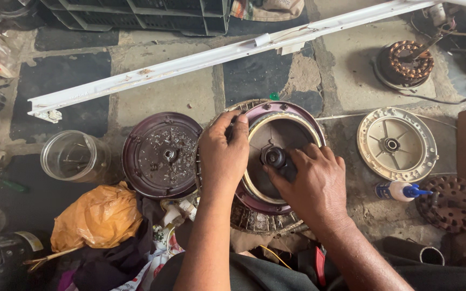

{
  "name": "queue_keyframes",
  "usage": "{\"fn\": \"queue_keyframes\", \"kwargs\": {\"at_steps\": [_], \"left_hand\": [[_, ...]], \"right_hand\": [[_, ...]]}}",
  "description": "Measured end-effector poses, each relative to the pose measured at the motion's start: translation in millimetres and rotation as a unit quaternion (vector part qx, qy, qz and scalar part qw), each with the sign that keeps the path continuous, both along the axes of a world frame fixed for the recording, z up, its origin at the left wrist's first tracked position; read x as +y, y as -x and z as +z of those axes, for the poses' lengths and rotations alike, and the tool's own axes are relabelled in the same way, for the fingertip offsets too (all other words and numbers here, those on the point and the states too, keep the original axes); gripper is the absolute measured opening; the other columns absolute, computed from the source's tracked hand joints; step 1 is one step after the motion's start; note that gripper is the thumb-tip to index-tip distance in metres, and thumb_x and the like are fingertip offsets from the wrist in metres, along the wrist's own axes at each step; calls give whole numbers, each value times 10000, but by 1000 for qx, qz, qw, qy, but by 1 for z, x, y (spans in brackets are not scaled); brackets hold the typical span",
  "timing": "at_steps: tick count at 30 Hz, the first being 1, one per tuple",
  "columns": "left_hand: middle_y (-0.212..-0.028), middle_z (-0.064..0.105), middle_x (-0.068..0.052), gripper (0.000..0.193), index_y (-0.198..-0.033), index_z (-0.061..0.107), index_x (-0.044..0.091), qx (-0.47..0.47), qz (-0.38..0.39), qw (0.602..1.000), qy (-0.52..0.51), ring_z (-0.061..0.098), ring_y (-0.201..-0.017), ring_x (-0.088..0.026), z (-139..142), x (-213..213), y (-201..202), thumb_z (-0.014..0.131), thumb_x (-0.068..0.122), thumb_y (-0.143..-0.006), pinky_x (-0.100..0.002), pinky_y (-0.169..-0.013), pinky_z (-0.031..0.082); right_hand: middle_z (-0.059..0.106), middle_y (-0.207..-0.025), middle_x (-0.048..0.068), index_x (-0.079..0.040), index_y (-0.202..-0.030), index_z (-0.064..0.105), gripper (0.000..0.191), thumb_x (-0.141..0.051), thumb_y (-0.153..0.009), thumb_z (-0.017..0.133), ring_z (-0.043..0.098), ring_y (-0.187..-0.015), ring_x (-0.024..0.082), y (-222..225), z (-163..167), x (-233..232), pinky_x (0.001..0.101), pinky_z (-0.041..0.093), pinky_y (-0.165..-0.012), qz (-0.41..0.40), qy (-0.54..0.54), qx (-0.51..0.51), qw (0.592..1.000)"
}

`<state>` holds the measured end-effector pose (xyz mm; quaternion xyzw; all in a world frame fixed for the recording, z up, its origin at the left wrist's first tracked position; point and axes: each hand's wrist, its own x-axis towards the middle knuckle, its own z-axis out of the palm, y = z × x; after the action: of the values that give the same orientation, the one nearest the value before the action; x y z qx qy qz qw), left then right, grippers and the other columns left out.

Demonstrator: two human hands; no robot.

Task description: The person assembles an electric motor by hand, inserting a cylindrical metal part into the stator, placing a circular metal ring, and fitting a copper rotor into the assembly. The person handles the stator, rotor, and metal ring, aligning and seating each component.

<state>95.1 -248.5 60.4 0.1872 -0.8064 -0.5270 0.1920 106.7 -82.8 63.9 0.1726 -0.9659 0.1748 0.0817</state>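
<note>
fingers [232, 125] of one left hand [223, 153] clamped on one maroon motor housing [284, 110], right hand [314, 183] fingers around its hub [274, 156]

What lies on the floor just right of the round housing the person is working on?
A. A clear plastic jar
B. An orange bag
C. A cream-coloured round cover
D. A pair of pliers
C: a cream-coloured round cover lies on the floor right of the purple-rimmed housing, where the left hand and right hand rest; the jar and the orange bag lie to its left.
</note>
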Motion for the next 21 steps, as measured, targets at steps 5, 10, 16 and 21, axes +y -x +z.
{"fn": "queue_keyframes", "kwargs": {"at_steps": [5,10,16,21], "left_hand": [[-953,778,-179,299,-1111,742,37,-9,3,1000,-2,777,-878,-276,1,0,1,644,281,-968,-371,-784,573],[-979,777,-174,305,-1119,745,41,-15,7,1000,-1,775,-904,-273,2,1,0,647,286,-967,-367,-795,577],[-968,780,-175,313,-1124,746,40,-23,7,1000,-6,778,-893,-260,2,1,0,647,290,-965,-361,-795,577],[-949,782,-173,315,-1128,742,37,-17,0,1000,-18,784,-878,-255,1,0,0,642,290,-969,-359,-788,579]], "right_hand": [[682,-904,96,-63,-1021,789,524,-502,-737,828,642,-906,304,-1,0,0,489,462,-770,4,-2,7,1000],[679,-912,90,-79,-1057,776,534,-519,-758,820,640,-923,294,-2,0,0,487,463,-791,0,-20,-8,1000],[677,-951,97,-70,-1225,711,676,-518,-731,819,632,-936,312,-2,0,0,497,447,-773,9,-6,3,1000],[676,-930,79,-129,-1157,746,536,-478,-755,809,636,-945,295,-1,1,0,502,435,-797,5,-3,-29,1000]]}}
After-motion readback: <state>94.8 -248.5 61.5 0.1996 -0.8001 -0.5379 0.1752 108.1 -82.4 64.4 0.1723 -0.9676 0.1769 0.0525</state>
